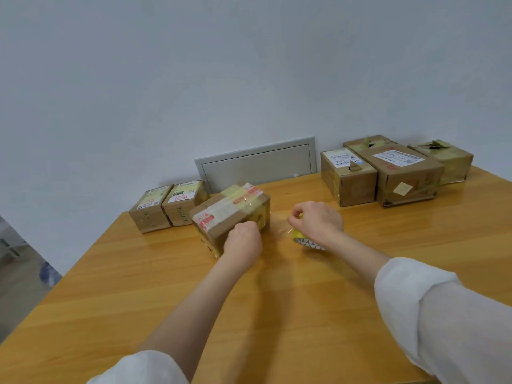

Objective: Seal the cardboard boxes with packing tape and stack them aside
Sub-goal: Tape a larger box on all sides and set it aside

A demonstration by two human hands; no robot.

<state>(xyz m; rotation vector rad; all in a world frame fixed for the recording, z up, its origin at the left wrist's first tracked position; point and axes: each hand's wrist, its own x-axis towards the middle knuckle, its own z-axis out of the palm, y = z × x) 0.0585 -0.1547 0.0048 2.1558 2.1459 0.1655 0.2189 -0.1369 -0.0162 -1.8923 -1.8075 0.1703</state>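
Left hand (243, 239) grips the box (231, 214), right hand (315, 221) pinches the tape roll (303, 240); the taut strip (281, 229) between could twist or wrinkle

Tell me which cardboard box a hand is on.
The centre box, with red-printed tape: the left hand holds its near end. The others stand untouched farther back.

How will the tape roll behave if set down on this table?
Likely rolls if left on edge: the tape roll is round, the table glossy. Laid flat it should stay. Its strip, running to the box, may tug it back.
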